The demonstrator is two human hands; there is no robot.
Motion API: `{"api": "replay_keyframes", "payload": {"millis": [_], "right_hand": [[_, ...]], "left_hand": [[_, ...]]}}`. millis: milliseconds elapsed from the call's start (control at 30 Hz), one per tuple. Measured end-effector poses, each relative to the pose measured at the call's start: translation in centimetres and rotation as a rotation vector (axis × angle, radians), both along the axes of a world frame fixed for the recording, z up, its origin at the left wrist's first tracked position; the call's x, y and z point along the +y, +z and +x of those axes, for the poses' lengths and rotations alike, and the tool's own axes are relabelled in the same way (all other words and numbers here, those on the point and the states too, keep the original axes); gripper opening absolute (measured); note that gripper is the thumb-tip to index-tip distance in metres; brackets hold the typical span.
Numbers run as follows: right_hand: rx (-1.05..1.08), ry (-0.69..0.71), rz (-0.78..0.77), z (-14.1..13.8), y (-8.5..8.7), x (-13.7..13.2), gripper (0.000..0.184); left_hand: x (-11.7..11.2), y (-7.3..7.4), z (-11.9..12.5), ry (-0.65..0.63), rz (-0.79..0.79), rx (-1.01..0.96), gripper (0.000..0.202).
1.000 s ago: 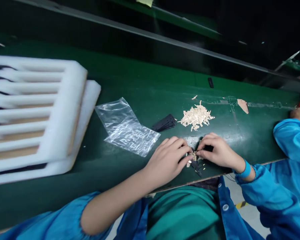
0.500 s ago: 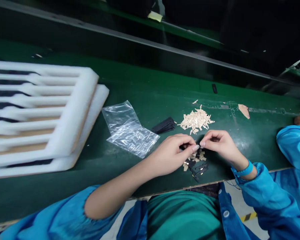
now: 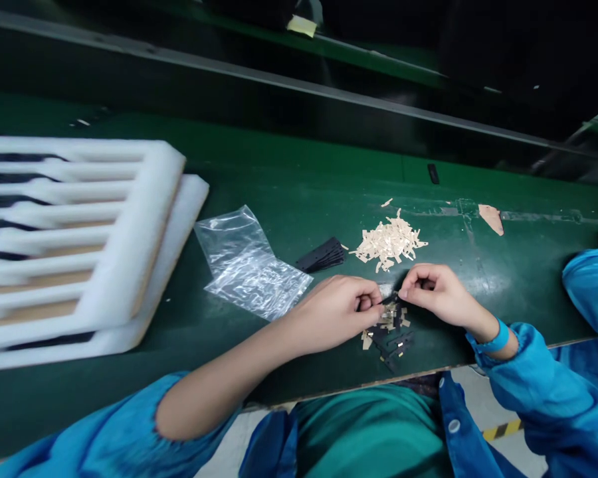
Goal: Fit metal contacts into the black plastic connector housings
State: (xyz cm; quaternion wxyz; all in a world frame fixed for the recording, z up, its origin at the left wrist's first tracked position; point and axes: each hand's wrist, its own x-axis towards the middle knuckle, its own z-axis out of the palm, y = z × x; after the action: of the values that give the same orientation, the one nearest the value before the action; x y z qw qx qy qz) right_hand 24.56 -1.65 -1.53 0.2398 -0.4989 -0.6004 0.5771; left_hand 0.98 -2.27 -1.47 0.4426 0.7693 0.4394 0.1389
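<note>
My left hand [image 3: 336, 311] and my right hand [image 3: 436, 294] meet fingertip to fingertip just above the green table [image 3: 289, 199]. Both pinch a small black strip [image 3: 389, 299] between them. Right under the hands lies a small heap of black strips with tan tabs [image 3: 391, 332], close to the table's near edge. A neat stack of black strips [image 3: 323, 254] lies beyond my left hand. A pile of tan paper tabs [image 3: 389, 240] lies beyond the fingertips.
An empty clear plastic bag [image 3: 252, 265] lies left of the hands. Stacked white foam trays [image 3: 80, 239] fill the left side. A torn tan scrap [image 3: 492, 218] is stuck at the right. Another person's blue sleeve [image 3: 593, 285] rests at the far right edge.
Both hands rose from the heap of strips with one strip pinched between them. They have since dipped slightly, with the fingers drawn tighter together.
</note>
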Motion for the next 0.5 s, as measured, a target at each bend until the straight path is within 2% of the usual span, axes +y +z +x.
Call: {"api": "replay_keyframes", "payload": {"millis": [67,100,167,233,300,367,400,467,500], "right_hand": [[0.019,-0.032,-0.029,0.1,0.1,0.4,0.016],[0.034,-0.045,-0.052,0.1,0.2,0.5,0.018],[0.066,-0.064,-0.112,-0.1,0.4,0.8,0.019],[0.094,-0.074,-0.170,-0.4,0.5,1.1,0.018],[0.095,-0.062,-0.213,-0.5,0.3,1.1,0.019],[0.056,-0.004,-0.221,-0.4,0.1,1.0,0.020],[0.006,0.036,-0.185,-0.3,0.1,1.0,0.018],[-0.151,0.094,-0.001,0.0,0.1,1.0,0.008],[-0.225,0.106,0.118,0.2,0.3,1.0,0.011]], "left_hand": [[0.1,0.1,-0.3,0.017,0.072,0.017,0.011],[0.1,0.1,-0.4,0.025,0.163,0.026,0.018],[0.0,0.1,-0.7,0.009,0.446,0.049,0.026],[-0.2,-0.1,-1.0,-0.054,0.729,0.074,0.021],[-0.2,-0.1,-1.2,-0.098,0.856,0.073,0.023],[-0.1,0.0,-1.4,-0.055,0.844,0.016,0.023],[0.1,0.1,-1.4,0.003,0.790,-0.028,0.022],[0.6,0.6,-1.2,0.139,0.598,-0.094,0.022],[1.0,0.9,-1.0,0.192,0.484,-0.105,0.023]]}}
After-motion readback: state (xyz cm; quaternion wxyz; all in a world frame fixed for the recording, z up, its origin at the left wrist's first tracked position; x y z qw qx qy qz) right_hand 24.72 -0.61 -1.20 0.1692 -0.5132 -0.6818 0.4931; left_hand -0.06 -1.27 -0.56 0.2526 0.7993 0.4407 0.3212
